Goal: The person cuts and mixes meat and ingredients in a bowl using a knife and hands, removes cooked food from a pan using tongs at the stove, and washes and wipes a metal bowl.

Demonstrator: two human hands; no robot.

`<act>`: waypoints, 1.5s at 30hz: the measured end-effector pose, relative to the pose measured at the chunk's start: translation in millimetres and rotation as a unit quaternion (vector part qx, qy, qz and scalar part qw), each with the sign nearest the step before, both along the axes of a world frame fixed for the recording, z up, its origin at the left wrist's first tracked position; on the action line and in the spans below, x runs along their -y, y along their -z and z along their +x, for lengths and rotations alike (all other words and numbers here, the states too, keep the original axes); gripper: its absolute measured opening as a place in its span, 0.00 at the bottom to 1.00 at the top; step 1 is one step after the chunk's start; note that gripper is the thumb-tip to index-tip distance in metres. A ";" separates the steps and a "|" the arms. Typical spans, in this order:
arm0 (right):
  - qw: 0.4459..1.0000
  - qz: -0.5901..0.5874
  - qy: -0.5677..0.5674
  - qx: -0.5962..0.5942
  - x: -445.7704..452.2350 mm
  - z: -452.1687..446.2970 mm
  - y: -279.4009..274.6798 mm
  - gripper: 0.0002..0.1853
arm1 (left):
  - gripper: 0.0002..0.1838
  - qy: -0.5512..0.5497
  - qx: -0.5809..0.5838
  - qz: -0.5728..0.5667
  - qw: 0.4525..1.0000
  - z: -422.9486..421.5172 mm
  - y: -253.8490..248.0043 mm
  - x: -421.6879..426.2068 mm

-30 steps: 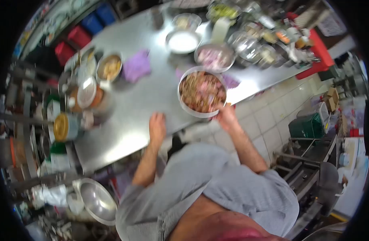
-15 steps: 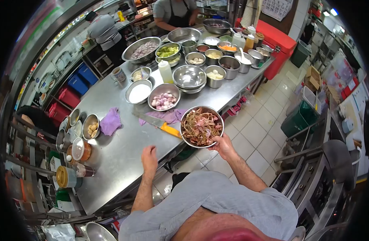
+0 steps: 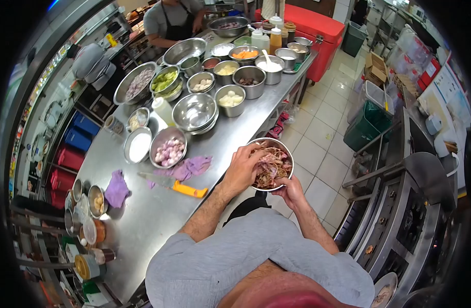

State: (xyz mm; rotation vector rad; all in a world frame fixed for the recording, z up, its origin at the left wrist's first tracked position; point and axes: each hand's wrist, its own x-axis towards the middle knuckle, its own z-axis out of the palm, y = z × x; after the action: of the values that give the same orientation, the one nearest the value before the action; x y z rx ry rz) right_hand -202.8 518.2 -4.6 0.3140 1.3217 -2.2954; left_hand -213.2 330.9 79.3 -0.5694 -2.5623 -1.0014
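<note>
A round steel bowl [image 3: 290, 163] is held just off the table's edge, filled with brown and pinkish stringy scraps [image 3: 271, 167] that look like onion peelings. My right hand [image 3: 292, 192] grips its near rim, with the thumb over the edge. From the left side, my left hand [image 3: 240, 169] reaches over the rim with bent fingers on the peelings; the fingertips are partly hidden among them. On the table to the left lies a knife with a yellow handle [image 3: 190, 190], its blade beside a crumpled purple cloth [image 3: 191, 167]. A bowl of peeled shallots [image 3: 169, 148] stands behind it.
The steel table [image 3: 143, 220] carries several bowls and tins of ingredients, stacked empty bowls [image 3: 195, 112] and squeeze bottles. A stove [image 3: 399, 220] stands at my right, with a green bin [image 3: 368, 126] beyond it. A co-worker in a dark apron [image 3: 176, 23] stands across the table.
My left hand has moved from the table edge into the bowl, onto the peelings. The bowl has come off the table edge, away from the knife. The view has turned right.
</note>
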 end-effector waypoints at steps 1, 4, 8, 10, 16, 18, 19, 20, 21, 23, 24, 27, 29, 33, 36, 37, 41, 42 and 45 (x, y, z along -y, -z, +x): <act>1.000 0.004 0.011 -0.009 -7.2 -11.7 3.7 0.23 | 0.16 0.006 -0.002 0.000 1.000 -14.4 2.5 -4.0; 0.999 -0.013 0.038 -0.008 -26.9 -49.2 11.5 0.23 | 0.18 0.066 0.023 -0.047 0.996 -65.6 20.2 -16.5; 0.997 -0.016 0.077 0.002 -49.2 -101.9 -1.1 0.22 | 0.14 0.096 -0.018 -0.011 0.995 -129.2 23.8 -51.6; 0.997 -0.012 0.072 0.017 -64.9 -128.9 -4.7 0.20 | 0.15 0.096 -0.015 0.007 0.995 -157.2 19.7 -64.5; 0.992 0.003 0.128 0.009 -106.1 -196.1 -14.2 0.20 | 0.20 0.019 0.042 0.156 0.987 -247.2 41.8 -107.4; 0.987 0.008 0.160 0.007 -126.4 -210.7 -9.8 0.20 | 0.28 0.005 0.077 0.201 0.977 -273.6 53.7 -125.9; 0.981 0.007 0.193 0.014 -136.7 -216.7 -11.6 0.20 | 0.31 0.003 0.110 0.234 0.966 -285.9 59.8 -136.1; 0.982 0.007 0.188 0.018 -146.0 -224.7 -14.1 0.20 | 0.33 0.009 0.183 0.302 0.936 -300.5 80.3 -147.8; 0.983 0.005 0.180 0.022 -155.4 -232.5 -15.4 0.20 | 0.36 0.007 0.257 0.362 0.896 -313.1 98.2 -159.0; 0.981 0.001 0.190 0.023 -177.1 -248.5 -16.1 0.20 | 0.37 0.084 0.401 0.505 0.759 -327.6 92.9 -183.7; 0.985 -0.001 0.174 0.022 -192.0 -256.9 -15.1 0.19 | 0.35 0.101 0.431 0.541 0.715 -332.8 84.4 -198.4; 0.987 0.020 0.159 0.006 -239.7 -288.7 -6.7 0.19 | 0.30 0.134 0.435 0.580 0.676 -360.2 100.0 -240.1; 0.994 0.020 0.108 -0.024 -272.0 -311.0 -10.4 0.18 | 0.28 0.121 0.433 0.603 0.659 -385.7 101.6 -273.1; 0.994 0.041 0.087 -0.046 -333.0 -355.4 -29.0 0.19 | 0.24 0.112 0.394 0.659 0.630 -420.6 97.2 -329.4; 0.991 0.023 0.105 -0.082 -367.8 -382.4 -52.1 0.21 | 0.23 0.078 0.369 0.708 0.597 -446.8 87.3 -362.6; 0.984 0.006 0.144 -0.107 -377.6 -387.3 -55.5 0.22 | 0.23 0.086 0.362 0.722 0.583 -454.1 86.0 -369.3; 0.859 0.337 0.294 -0.250 -448.1 -436.2 -10.3 0.09 | 0.22 0.046 0.345 0.715 0.606 -492.2 95.5 -387.9; 0.846 0.376 0.273 -0.262 -454.3 -445.8 -14.1 0.08 | 0.22 0.041 0.340 0.711 0.614 -500.7 97.3 -390.8; 0.781 0.469 0.209 -0.356 -450.9 -472.2 -47.1 0.10 | 0.23 0.015 0.345 0.694 0.632 -533.6 97.4 -406.3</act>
State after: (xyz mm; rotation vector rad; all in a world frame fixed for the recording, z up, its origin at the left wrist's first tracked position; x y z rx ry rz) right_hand -675.0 969.1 42.5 0.0098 3.0349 -1.8955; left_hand -746.8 737.2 -18.0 0.3184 -1.2473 -3.0236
